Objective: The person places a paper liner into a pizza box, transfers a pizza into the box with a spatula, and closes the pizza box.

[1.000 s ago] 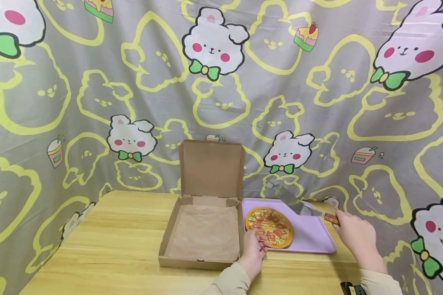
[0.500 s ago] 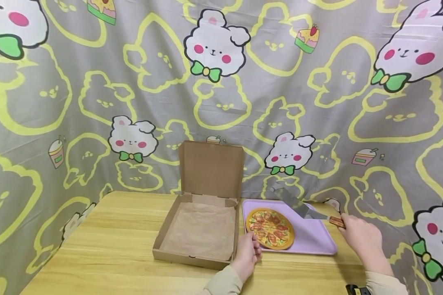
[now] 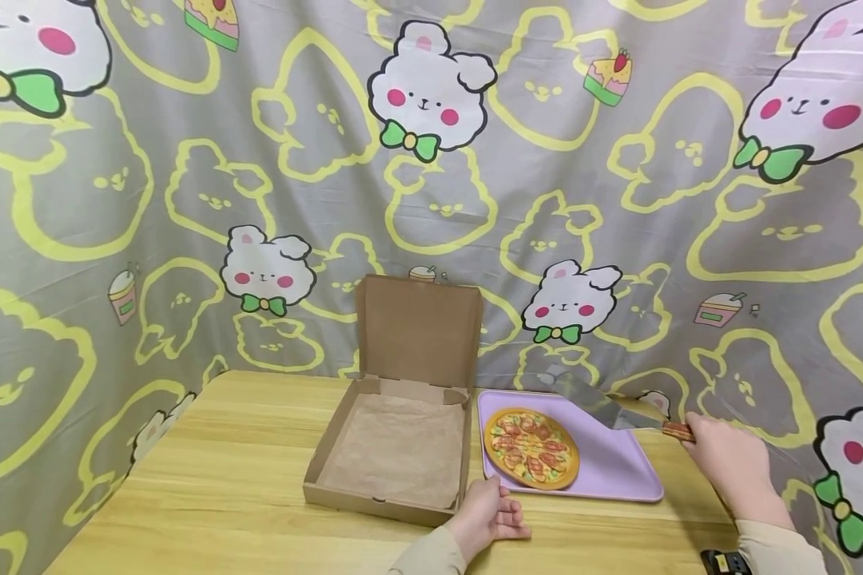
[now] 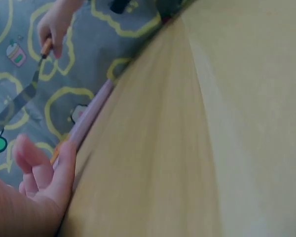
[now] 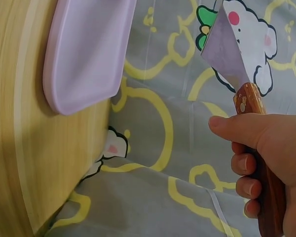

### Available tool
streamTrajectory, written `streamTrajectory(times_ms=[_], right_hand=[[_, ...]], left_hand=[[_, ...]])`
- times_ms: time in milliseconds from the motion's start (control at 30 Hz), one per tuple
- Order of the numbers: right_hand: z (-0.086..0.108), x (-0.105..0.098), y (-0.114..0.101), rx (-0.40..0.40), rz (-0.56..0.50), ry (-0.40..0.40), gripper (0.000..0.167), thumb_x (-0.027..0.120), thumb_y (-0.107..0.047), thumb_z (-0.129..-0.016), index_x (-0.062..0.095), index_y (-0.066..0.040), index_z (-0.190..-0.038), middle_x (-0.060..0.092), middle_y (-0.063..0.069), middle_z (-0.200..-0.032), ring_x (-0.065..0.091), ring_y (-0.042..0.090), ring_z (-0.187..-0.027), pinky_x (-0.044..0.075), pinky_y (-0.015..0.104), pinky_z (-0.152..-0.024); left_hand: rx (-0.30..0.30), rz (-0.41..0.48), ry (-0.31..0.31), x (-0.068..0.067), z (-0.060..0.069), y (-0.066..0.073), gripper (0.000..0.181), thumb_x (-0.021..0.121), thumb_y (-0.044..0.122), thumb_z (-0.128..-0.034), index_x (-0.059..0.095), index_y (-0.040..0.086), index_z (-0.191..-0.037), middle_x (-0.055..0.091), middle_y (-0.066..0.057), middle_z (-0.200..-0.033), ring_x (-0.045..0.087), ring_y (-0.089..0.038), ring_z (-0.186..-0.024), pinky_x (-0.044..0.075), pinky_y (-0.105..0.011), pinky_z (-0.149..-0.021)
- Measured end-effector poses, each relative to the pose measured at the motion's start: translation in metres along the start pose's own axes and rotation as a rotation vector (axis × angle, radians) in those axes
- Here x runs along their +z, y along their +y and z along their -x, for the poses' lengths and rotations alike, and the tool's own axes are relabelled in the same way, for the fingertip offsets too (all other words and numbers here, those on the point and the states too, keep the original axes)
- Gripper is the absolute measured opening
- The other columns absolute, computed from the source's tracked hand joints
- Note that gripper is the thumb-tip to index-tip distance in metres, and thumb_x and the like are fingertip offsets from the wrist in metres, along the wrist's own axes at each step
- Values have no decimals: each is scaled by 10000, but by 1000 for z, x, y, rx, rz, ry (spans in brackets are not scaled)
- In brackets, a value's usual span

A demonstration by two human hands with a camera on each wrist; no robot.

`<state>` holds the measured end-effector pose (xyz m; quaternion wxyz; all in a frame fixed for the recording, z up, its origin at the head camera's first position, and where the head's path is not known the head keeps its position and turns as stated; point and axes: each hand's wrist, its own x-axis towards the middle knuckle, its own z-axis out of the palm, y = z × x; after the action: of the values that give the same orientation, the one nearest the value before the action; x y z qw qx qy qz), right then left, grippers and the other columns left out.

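Observation:
A toy-like pizza [image 3: 532,449] with a brown crust lies on the left part of a lilac tray [image 3: 618,467]. Just off the tray's front left corner is my left hand [image 3: 483,515], its fingers loosely bent around nothing; in the left wrist view the thumb and fingers stand apart. My right hand [image 3: 729,463] grips the wooden handle [image 5: 271,197] of a pizza spatula. The spatula's broad metal blade [image 3: 590,399] points left, raised over the back of the tray. Beside the tray, left of the pizza, stands an open cardboard pizza box [image 3: 374,505] lined with brown paper [image 3: 395,447].
The box's lid [image 3: 419,331] stands upright at the back. A wooden table [image 3: 230,463] carries everything, with bare wood left of the box and in front of it. Behind hangs a grey curtain [image 3: 374,192] printed with rabbits. A dark strap [image 3: 722,563] lies by the right sleeve.
My left hand has come away from the pizza's edge, toward me. The box's front end has swung slightly left. My right hand has drawn the spatula a little to the right.

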<state>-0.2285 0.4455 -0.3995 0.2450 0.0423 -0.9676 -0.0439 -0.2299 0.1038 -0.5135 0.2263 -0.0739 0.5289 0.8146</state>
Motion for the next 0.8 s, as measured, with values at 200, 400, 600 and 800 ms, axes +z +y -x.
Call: streamTrajectory(times_ms=[200, 400, 600, 800], right_hand=[[-6, -2, 5, -14, 5, -54, 306, 759, -162, -783, 469, -123, -699, 540, 17, -567, 481, 213, -478, 345, 420, -434], [-9, -1, 7, -32, 2, -35, 346, 777, -130, -738, 441, -152, -661, 507, -27, -548, 434, 171, -478, 310, 387, -451], [-10, 2, 8, -53, 7, -45, 318, 771, -153, -749, 464, -149, -667, 523, -18, -560, 444, 181, -479, 332, 398, -454], [-10, -3, 7, -52, 14, -51, 340, 761, -115, -721, 432, -165, -651, 483, -47, -539, 404, 156, -483, 301, 375, -483]], left_hand=[[33, -71, -21, -1, -4, -4, 294, 256, 181, -1058, 453, 29, -901, 609, -127, -699, 617, -156, -539, 573, -576, -712], [37, -124, -42, 1, -5, -3, 347, 232, 142, -1054, 483, -50, -911, 663, -214, -760, 706, -316, -679, 566, -590, -715], [3, -121, -58, 2, -8, 0, 408, 225, 113, -1051, 511, -174, -1017, 681, -328, -921, 690, -475, -903, 570, -554, -784], [1, -107, -47, 1, -9, -2, 406, 242, 88, -1034, 524, -203, -1033, 686, -324, -929, 693, -459, -925, 575, -527, -800]])
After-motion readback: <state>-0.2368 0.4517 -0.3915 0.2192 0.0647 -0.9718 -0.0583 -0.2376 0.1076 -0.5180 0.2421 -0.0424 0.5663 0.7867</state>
